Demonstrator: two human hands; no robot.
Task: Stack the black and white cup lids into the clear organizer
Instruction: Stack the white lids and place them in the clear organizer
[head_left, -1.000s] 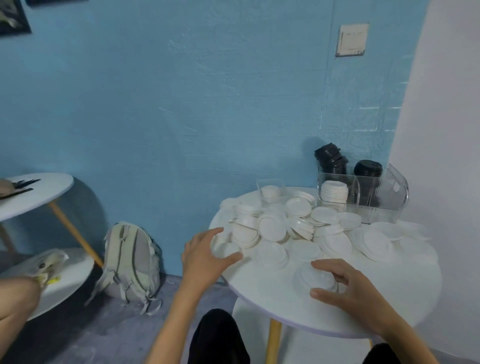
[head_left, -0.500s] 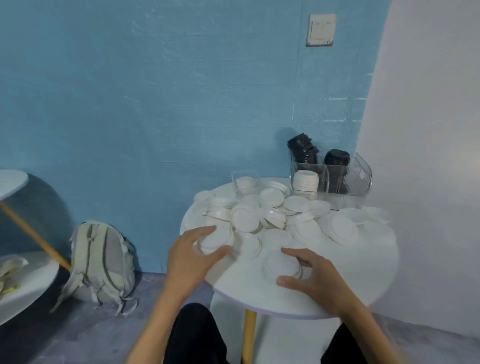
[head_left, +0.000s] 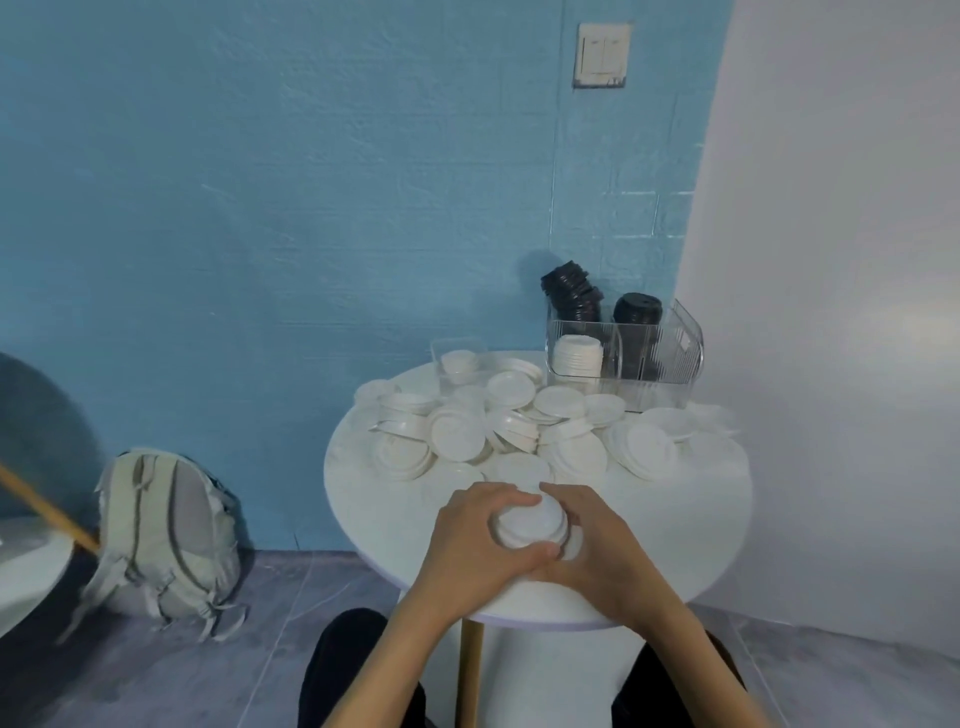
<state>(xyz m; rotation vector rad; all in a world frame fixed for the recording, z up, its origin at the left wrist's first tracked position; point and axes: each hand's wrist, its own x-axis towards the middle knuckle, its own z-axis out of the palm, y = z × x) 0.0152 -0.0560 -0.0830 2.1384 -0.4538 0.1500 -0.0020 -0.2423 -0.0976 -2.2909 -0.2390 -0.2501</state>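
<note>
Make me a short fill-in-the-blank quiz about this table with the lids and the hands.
1. Both hands, left hand and right hand, hold a small stack of ____ lids.
2. The organizer stands at the table's ____ edge.
3. The lids sticking up out of the organizer are ____.
4. On the floor leans a ____.

Missing: white; far; black; backpack

dim, soft light | white wall (head_left: 831, 312) glare | wide-angle edge distortion

Loose lids (head_left: 511, 423) between hands (head_left: 524, 540) and organizer (head_left: 670, 358).
</note>
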